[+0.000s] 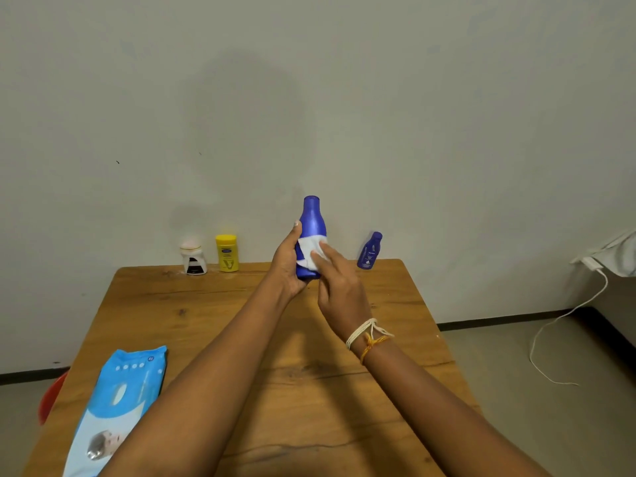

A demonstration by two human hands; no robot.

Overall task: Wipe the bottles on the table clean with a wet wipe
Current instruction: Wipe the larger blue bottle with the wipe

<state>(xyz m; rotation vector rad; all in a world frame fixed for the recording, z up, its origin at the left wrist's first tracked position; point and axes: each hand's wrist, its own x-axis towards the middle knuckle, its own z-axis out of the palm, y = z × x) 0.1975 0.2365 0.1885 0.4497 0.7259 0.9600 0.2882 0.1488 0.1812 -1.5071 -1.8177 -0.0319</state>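
A tall blue bottle (312, 222) is held upright above the far part of the wooden table (213, 315). My left hand (287, 266) grips its lower body from the left. My right hand (339, 287) presses a white wet wipe (308, 251) against the bottle's front with its fingertips. At the table's far edge stand a small blue bottle (370, 251) on the right, a yellow bottle (227, 253) and a white jar with a dark label (193, 258) on the left.
A blue pack of wet wipes (120, 394) lies on the table's near left. A red object (51, 397) shows beside the left table edge. A wall stands right behind the table. A white cable (564, 315) trails over the floor at right.
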